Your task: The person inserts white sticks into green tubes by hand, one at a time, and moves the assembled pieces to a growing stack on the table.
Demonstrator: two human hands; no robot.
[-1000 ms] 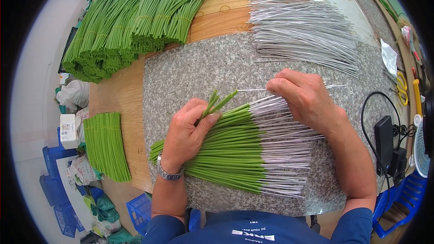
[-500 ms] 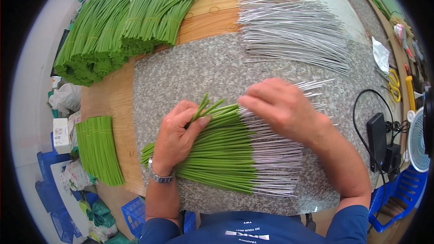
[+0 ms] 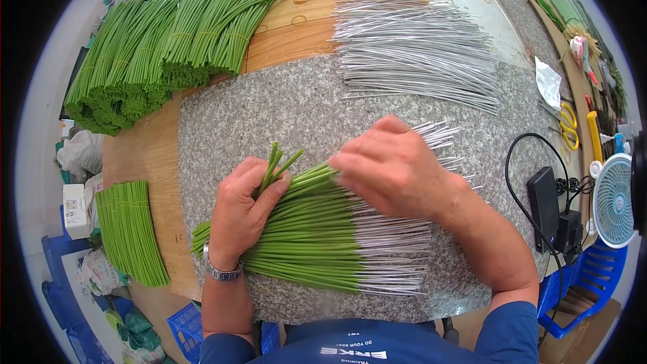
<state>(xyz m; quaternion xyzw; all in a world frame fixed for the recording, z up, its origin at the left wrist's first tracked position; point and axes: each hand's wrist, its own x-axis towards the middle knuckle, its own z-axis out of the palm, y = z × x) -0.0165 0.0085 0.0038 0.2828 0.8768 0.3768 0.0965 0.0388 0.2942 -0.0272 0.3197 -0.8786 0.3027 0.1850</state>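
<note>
My left hand (image 3: 237,212), with a watch on its wrist, closes thumb and fingers round a few green tubes (image 3: 275,164) whose ends stick up past the thumb. Beneath and beside it, a fanned layer of green tubes (image 3: 303,236) lies on the speckled stone slab, silver wires (image 3: 391,259) projecting from the right ends. Over the upper part of that layer is my right hand (image 3: 391,168), its fingers pinched together near the tube ends. Its fingertips are slightly blurred, and what they hold cannot be made out.
Loose silver wires (image 3: 414,50) lie at the back of the slab. Banded green bundles (image 3: 151,54) are piled far left, and another bundle (image 3: 132,232) lies nearer. Right are yellow-handled scissors (image 3: 569,125), a black power adapter (image 3: 543,205) with its cable, and a fan (image 3: 613,192).
The whole scene has shifted slightly left in view. My right hand's fingertips have come a little closer to my left hand, which keeps its grip on the tubes.
</note>
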